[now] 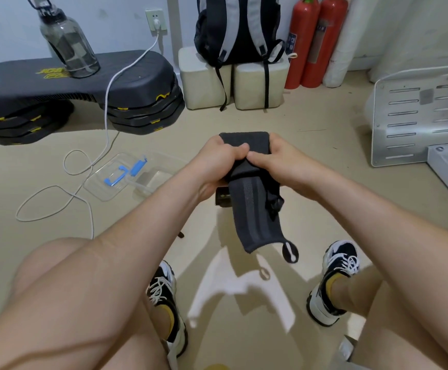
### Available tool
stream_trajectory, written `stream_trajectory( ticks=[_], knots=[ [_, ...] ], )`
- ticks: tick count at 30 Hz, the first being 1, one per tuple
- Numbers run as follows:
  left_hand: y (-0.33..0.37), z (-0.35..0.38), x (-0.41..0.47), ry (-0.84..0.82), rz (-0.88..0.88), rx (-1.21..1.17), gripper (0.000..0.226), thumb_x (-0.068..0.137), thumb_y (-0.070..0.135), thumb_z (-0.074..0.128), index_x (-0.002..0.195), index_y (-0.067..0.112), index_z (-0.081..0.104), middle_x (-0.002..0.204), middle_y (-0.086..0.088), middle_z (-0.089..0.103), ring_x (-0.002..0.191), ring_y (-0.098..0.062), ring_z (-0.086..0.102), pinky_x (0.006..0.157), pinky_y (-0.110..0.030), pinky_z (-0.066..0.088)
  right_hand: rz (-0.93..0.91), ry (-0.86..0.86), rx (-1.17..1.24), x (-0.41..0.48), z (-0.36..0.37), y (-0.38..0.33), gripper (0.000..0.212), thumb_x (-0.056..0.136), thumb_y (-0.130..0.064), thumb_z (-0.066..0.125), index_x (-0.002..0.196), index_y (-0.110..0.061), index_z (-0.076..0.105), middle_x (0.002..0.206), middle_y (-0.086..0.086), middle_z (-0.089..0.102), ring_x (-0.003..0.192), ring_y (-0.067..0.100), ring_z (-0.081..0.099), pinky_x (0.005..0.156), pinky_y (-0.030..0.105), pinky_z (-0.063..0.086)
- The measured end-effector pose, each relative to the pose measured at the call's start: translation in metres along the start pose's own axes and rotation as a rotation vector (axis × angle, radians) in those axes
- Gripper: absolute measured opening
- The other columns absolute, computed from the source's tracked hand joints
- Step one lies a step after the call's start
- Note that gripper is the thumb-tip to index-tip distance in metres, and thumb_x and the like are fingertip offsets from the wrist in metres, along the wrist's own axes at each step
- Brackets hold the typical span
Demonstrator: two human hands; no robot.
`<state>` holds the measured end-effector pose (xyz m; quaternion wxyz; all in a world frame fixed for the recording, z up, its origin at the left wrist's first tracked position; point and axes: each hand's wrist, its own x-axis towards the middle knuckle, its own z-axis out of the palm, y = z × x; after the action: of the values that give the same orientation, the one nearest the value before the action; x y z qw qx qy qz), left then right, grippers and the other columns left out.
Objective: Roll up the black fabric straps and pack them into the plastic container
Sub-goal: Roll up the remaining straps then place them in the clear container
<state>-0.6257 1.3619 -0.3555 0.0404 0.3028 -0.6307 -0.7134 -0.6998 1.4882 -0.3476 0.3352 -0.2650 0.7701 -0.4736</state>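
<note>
Well forward of the knees, both hands hold one black fabric strap [252, 206] above the floor. The left hand [217, 158] and right hand [273, 161] each have their fingers curled round the folded upper part, clamped on it from either side, and the thumbs meet on its near face. That upper part lies crosswise, left to right between the hands. The free tail hangs down from them towards the person, leaning slightly right, its long axis running from the hands to a small loop [289, 252] at the lower end. A small dark tag [224, 198] under the left hand bears a yellowish mark too small to read.

The clear plastic container [102, 192] lies on the floor to the left, near a white cable [108, 102]. Behind it, a black step platform [126, 73] carries yellow lettering [52, 73], upside down and unreadable. Labels on the red fire extinguishers [313, 41] are blurred.
</note>
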Motion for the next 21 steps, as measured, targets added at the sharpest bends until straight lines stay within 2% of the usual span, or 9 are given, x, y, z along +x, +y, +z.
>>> stream_trajectory(
  ticks=[2, 5, 7, 9, 11, 13, 15, 18, 21],
  knots=[
    [-0.001, -0.001, 0.002, 0.015, 0.047, -0.033, 0.032, 0.095, 0.011, 0.059, 0.126, 0.006, 0.056, 0.116, -0.013, 0.069, 0.103, -0.029, 0.070, 0.080, -0.042, 0.060, 0.004, -0.060, -0.128, -0.002, -0.008, -0.007, 0.041, 0.097, -0.039, 0.058, 0.131, -0.020, 0.043, 0.116, -0.003, 0.064, 0.101, 0.013, 0.066, 0.076, 0.033, 0.058],
    [0.001, 0.003, 0.000, 0.064, 0.120, -0.054, 0.030, 0.096, 0.006, 0.057, 0.126, 0.005, 0.055, 0.115, -0.013, 0.069, 0.103, -0.027, 0.069, 0.080, -0.038, 0.060, -0.038, -0.115, -0.234, -0.009, -0.020, -0.018, 0.025, 0.097, -0.044, 0.056, 0.117, -0.031, 0.047, 0.098, -0.007, 0.061, 0.079, 0.010, 0.057, 0.058, 0.023, 0.045],
    [0.002, 0.006, 0.000, 0.085, 0.158, -0.072, 0.026, 0.096, 0.005, 0.057, 0.122, 0.005, 0.058, 0.112, -0.012, 0.070, 0.100, -0.026, 0.070, 0.079, -0.037, 0.060, -0.044, -0.161, -0.242, -0.013, -0.028, -0.022, 0.016, 0.094, -0.043, 0.062, 0.105, -0.041, 0.050, 0.088, -0.012, 0.061, 0.075, 0.009, 0.055, 0.060, 0.025, 0.041],
    [0.003, 0.008, -0.001, 0.103, 0.183, -0.093, 0.025, 0.096, 0.005, 0.059, 0.120, 0.003, 0.060, 0.111, -0.012, 0.071, 0.099, -0.027, 0.071, 0.079, -0.038, 0.060, -0.022, -0.203, -0.239, -0.013, -0.033, -0.023, 0.034, 0.089, -0.034, 0.071, 0.115, -0.042, 0.052, 0.093, -0.010, 0.065, 0.083, 0.009, 0.061, 0.065, 0.028, 0.046],
    [0.004, 0.009, 0.000, 0.121, 0.185, -0.108, 0.024, 0.095, 0.006, 0.061, 0.119, 0.003, 0.061, 0.110, -0.013, 0.071, 0.099, -0.028, 0.070, 0.081, -0.040, 0.060, -0.019, -0.198, -0.248, -0.010, -0.036, -0.021, 0.053, 0.085, -0.021, 0.077, 0.131, -0.033, 0.052, 0.106, 0.003, 0.069, 0.094, 0.020, 0.068, 0.073, 0.036, 0.055],
    [0.006, 0.008, 0.000, 0.128, 0.183, -0.103, 0.024, 0.094, 0.008, 0.062, 0.119, 0.004, 0.061, 0.111, -0.012, 0.071, 0.100, -0.027, 0.070, 0.083, -0.043, 0.060, -0.052, -0.196, -0.280, -0.008, -0.040, -0.020, 0.053, 0.088, -0.011, 0.073, 0.134, -0.027, 0.053, 0.106, 0.009, 0.071, 0.094, 0.022, 0.071, 0.078, 0.036, 0.057],
    [0.008, 0.007, 0.001, 0.141, 0.190, -0.090, 0.025, 0.094, 0.009, 0.063, 0.119, 0.005, 0.060, 0.112, -0.011, 0.070, 0.101, -0.027, 0.070, 0.084, -0.045, 0.060, -0.087, -0.210, -0.371, -0.009, -0.045, -0.021, 0.044, 0.094, -0.007, 0.064, 0.132, -0.027, 0.054, 0.095, 0.002, 0.073, 0.082, 0.011, 0.071, 0.075, 0.030, 0.055],
    [0.011, 0.006, 0.000, 0.161, 0.181, -0.092, 0.022, 0.095, 0.008, 0.062, 0.117, 0.007, 0.059, 0.112, -0.011, 0.069, 0.099, -0.027, 0.070, 0.081, -0.044, 0.060, -0.127, -0.190, -0.675, -0.011, -0.047, -0.024, 0.028, 0.100, -0.006, 0.052, 0.116, -0.028, 0.061, 0.085, -0.007, 0.072, 0.069, 0.004, 0.067, 0.065, 0.027, 0.051],
    [0.014, 0.005, -0.001, 0.153, 0.117, -0.148, 0.015, 0.096, 0.007, 0.061, 0.111, 0.010, 0.059, 0.109, -0.011, 0.070, 0.094, -0.027, 0.071, 0.075, -0.042, 0.062, -0.193, -0.027, -0.986, -0.009, -0.041, -0.025, 0.029, 0.098, -0.004, 0.046, 0.087, -0.027, 0.059, 0.088, -0.006, 0.071, 0.078, 0.016, 0.062, 0.068, 0.033, 0.048]
  ],
)
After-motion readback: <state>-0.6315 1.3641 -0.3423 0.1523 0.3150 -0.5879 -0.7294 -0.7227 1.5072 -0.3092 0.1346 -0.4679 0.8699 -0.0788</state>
